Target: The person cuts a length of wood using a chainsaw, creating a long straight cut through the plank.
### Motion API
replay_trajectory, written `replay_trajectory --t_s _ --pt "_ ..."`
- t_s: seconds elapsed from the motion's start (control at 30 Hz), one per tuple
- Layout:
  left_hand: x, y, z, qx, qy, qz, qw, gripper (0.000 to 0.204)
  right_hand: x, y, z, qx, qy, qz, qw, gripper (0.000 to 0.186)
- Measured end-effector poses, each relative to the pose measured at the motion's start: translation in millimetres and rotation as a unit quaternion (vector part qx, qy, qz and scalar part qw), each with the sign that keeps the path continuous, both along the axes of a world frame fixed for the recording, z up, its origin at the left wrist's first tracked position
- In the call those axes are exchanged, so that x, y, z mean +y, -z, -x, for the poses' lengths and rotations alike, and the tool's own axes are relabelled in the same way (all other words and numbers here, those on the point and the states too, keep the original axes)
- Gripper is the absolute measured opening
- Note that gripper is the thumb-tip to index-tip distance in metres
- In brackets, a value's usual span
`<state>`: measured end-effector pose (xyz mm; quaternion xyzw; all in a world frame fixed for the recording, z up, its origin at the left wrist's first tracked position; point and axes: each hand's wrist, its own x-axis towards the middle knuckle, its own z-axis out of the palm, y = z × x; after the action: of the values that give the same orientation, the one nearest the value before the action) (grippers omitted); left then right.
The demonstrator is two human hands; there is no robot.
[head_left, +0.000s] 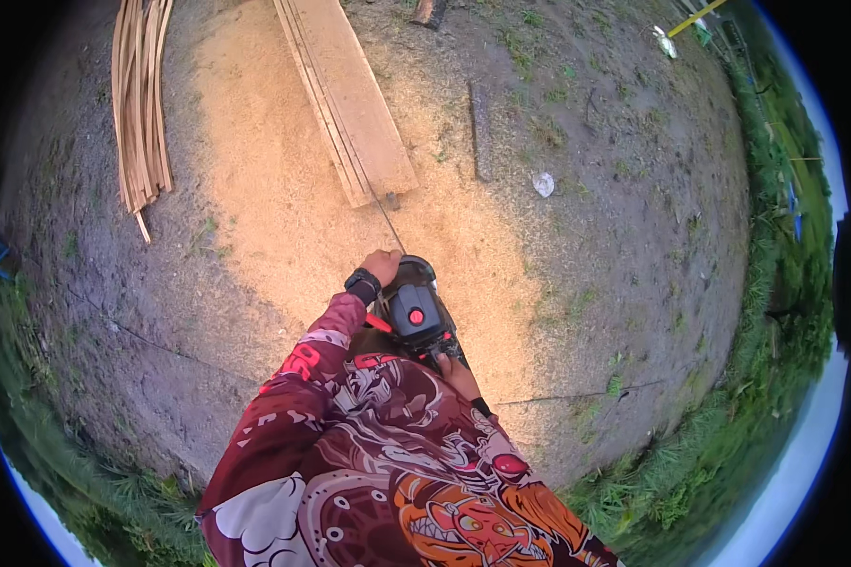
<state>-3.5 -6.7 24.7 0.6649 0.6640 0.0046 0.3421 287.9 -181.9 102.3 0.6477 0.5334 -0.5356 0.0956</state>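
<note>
Maroon shirt point(378, 463) | left hand point(382, 266), right hand point(458, 376) both gripping chainsaw point(409, 295) (black, red-capped) | plank point(355, 104) ahead

The sleeved left arm point(303, 373) reaches far and slants right, its left hand point(382, 266) back up, curled in a grip. The right hand point(458, 377) sits nearer and farther right, partly hidden, also gripping; the right arm point(503, 444) slants back near right.

1 wide fisheye view, left of 2 head-worn cameras, facing steeply down, close above the shirt point(378, 463), chainsaw point(412, 295) near centre, ground point(633, 283) farther below
</note>
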Motion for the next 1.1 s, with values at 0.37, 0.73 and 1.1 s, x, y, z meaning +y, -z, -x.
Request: replay_trajectory --t_s 0.37,0.73,1.1 --pt "-57.0 -44.8 31.3 -0.076 -0.104 -0.056 0.99 0.025 35.8 -91.2 -5.4 0.007 -0.058 -0.046 0.997 0.062" --pt "-77.1 -88.4 98.7 -0.361 -0.615 0.061 0.699 0.055 197.8 -110.9 60.5 -0.003 -0.322 -0.105 0.941 0.065" --pt "-78.5 -68.2 49.4 -0.336 -0.775 -0.038 0.534 0.052 379.7 -85.6 102.9 0.057 -0.561 -0.053 0.824 0.067"
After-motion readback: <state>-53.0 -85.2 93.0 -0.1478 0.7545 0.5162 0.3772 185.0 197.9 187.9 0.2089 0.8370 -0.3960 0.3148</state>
